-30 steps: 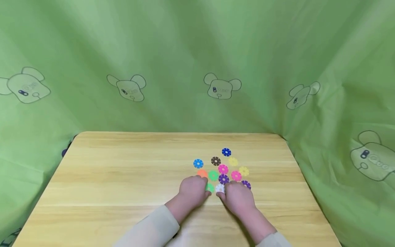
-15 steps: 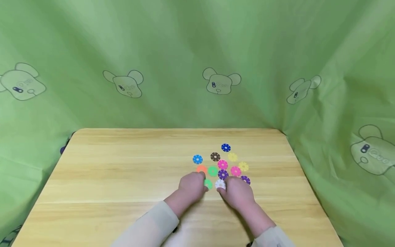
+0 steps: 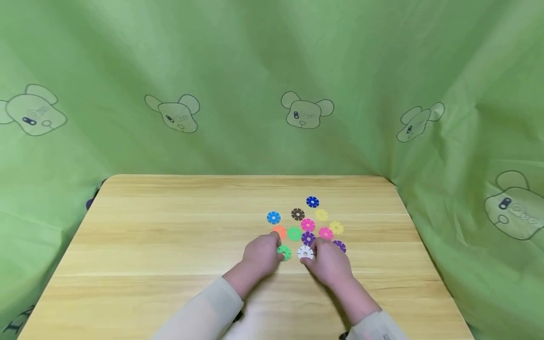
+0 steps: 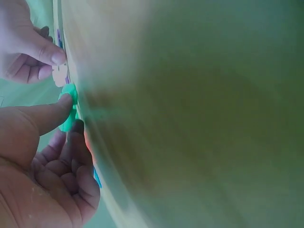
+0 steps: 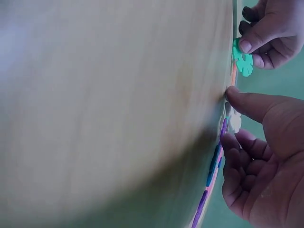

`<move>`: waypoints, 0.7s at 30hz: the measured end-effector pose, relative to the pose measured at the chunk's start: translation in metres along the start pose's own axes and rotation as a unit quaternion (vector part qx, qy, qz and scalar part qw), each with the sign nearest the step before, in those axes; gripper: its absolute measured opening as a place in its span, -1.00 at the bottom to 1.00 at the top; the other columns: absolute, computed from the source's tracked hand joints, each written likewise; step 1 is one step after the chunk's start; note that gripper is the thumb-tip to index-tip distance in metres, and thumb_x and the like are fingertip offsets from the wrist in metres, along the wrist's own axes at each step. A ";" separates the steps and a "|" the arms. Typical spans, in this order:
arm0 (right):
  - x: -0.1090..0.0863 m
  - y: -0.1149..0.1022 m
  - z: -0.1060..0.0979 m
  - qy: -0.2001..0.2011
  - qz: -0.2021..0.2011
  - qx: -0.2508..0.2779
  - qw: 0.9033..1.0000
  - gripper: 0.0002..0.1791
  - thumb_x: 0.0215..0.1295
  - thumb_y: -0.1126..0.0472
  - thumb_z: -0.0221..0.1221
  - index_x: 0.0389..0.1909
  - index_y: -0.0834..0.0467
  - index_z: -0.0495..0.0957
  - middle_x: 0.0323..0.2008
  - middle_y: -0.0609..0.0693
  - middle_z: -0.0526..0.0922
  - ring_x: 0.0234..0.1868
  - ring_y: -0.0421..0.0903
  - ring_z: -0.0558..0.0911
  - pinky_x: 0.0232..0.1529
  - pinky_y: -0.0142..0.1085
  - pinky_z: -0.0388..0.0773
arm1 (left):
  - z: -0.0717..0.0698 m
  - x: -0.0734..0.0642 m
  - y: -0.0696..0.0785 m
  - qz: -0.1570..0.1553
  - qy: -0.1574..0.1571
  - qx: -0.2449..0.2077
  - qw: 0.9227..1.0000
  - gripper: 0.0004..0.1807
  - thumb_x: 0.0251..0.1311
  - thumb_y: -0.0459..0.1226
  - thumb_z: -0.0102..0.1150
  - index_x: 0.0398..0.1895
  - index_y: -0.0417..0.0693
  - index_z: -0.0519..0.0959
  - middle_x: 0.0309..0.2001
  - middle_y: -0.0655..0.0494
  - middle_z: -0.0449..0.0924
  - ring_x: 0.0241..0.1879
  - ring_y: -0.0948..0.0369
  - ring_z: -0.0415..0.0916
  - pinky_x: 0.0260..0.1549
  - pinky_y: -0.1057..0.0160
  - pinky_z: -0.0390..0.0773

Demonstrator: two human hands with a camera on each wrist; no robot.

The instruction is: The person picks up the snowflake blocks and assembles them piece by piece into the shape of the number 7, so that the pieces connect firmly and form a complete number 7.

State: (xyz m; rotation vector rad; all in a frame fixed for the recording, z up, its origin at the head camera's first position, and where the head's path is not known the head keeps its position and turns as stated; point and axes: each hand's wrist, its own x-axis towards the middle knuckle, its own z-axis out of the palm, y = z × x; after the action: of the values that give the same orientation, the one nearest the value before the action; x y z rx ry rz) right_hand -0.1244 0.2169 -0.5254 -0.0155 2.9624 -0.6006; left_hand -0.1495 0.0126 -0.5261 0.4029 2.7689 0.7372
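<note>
My left hand point(image 3: 261, 255) pinches a green snowflake disc point(image 3: 287, 250) by its left side. In the left wrist view that green disc point(image 4: 69, 91) stands tilted between thumb and fingers, close to the tabletop. A white snowflake disc point(image 3: 302, 250) sits to its right, a short gap away. My right hand point(image 3: 330, 263) holds this one by its edge, thumb at the near side and fingers at the right; in the right wrist view much of the white disc point(image 5: 236, 122) shows between thumb and fingers. An orange disc point(image 3: 280, 230) lies just beyond the left fingers.
Several loose discs lie flat beyond the hands, among them a purple disc point(image 3: 304, 238) near the right fingers, another green disc point(image 3: 291, 233) and a light blue disc point(image 3: 269, 217). The wooden table point(image 3: 148, 236) is bordered by a green curtain point(image 3: 238, 71) behind and at both sides.
My left hand has drawn slightly left with the green disc, and the white disc has shifted a little right with my right hand. The gap between them is wider. The whole head view has tilted slightly.
</note>
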 end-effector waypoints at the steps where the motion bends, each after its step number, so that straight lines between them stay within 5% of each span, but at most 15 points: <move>1: -0.001 0.000 0.000 0.002 0.000 0.004 1.000 -0.55 0.12 -0.01 0.58 -0.23 0.20 0.60 -0.52 -0.08 0.52 -0.50 -0.10 0.50 -0.46 -0.20 0.53 | 0.000 -0.001 -0.001 0.000 0.001 -0.006 1.000 -0.69 0.23 -0.11 0.52 -0.15 0.01 0.58 -0.36 0.19 0.60 -0.36 0.18 0.57 -0.36 0.17 0.63; 14: -0.009 -0.004 -0.002 0.021 -0.022 0.045 0.999 -0.64 0.13 0.14 0.58 -0.31 0.12 0.54 -0.51 -0.12 0.50 -0.50 -0.14 0.45 -0.40 -0.23 0.49 | -0.012 -0.010 -0.014 -0.016 0.008 -0.086 0.996 -0.90 0.32 -0.24 0.44 -0.29 0.01 0.67 -0.43 0.30 0.57 -0.40 0.28 0.49 -0.30 0.15 0.61; 21: -0.013 -0.003 -0.001 0.023 -0.026 0.058 0.998 -0.60 0.17 0.20 0.55 -0.05 0.26 0.66 -0.46 -0.11 0.54 -0.43 -0.15 0.49 -0.30 -0.17 0.57 | -0.015 -0.018 -0.021 0.015 -0.014 -0.212 0.977 -0.88 0.31 -0.26 0.45 -0.34 -0.07 0.68 -0.45 0.23 0.58 -0.44 0.26 0.49 -0.31 0.23 0.59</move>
State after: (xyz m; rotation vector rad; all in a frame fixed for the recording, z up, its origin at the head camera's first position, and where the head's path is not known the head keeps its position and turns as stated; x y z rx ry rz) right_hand -0.1115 0.2145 -0.5217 -0.0688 2.9751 -0.7891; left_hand -0.1412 -0.0176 -0.5216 0.3612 2.4864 1.2801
